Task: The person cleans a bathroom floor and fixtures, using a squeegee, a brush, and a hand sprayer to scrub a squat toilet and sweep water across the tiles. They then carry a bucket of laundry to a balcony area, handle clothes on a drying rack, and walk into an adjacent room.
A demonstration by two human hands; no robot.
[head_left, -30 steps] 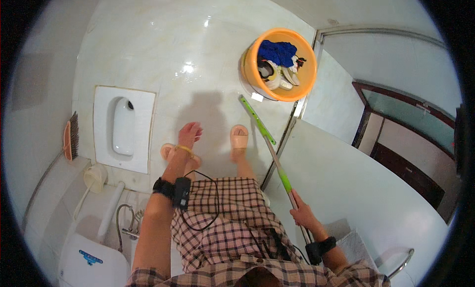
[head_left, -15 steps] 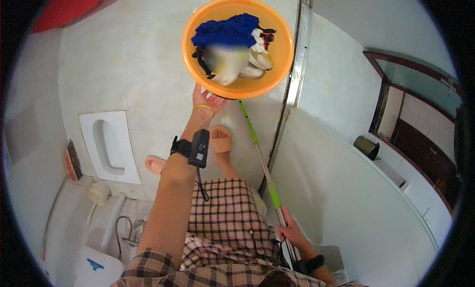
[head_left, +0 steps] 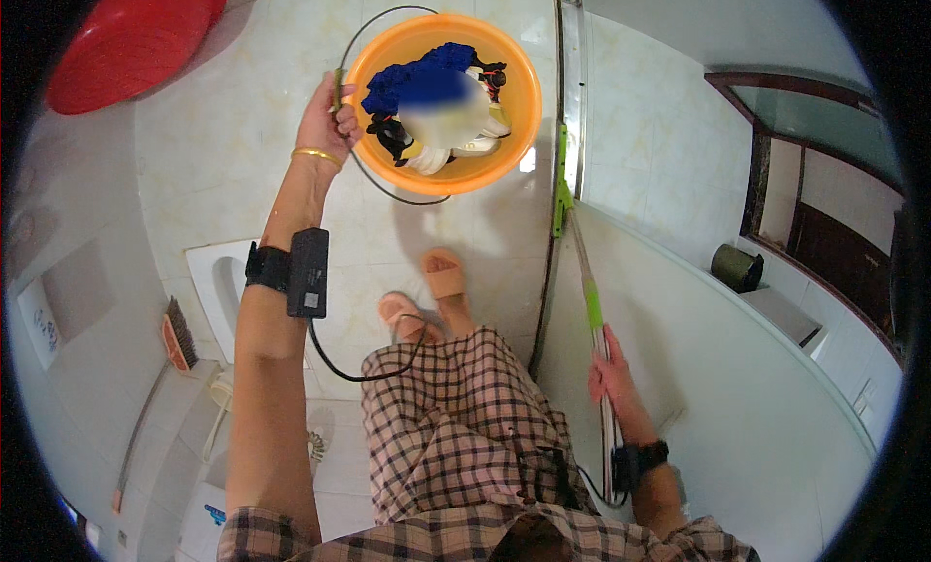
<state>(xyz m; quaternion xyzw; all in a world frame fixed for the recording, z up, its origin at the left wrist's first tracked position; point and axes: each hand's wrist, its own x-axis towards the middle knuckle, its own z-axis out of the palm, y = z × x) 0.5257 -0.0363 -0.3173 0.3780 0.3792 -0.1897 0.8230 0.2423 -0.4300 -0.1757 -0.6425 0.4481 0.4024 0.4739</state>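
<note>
An orange basin [head_left: 531,116] with a thin wire handle [head_left: 380,185] is ahead of me. My left hand [head_left: 325,121] is at its left side, fingers closed round the handle's small green grip [head_left: 337,83]. Inside the basin lie blue cloth [head_left: 388,82], black pieces and pale shoes [head_left: 475,148]; its middle is blurred. To the right, my right hand [head_left: 613,373] wraps round the pole [head_left: 581,252] of a long-handled tool. Its flat green head [head_left: 561,184] stands upright beside the metal door track, away from the basin.
A red basin [head_left: 136,48] stands at the far left. A squat toilet [head_left: 208,271] is set in the tiled floor on the left, with a brush [head_left: 176,334] nearby. A frosted glass panel [head_left: 698,368] runs along my right. My feet wear orange slippers [head_left: 446,273].
My left hand has moved from under the basin's near rim to the handle at its left. The tool's green head now shows right of the basin. My left foot has come beside the right.
</note>
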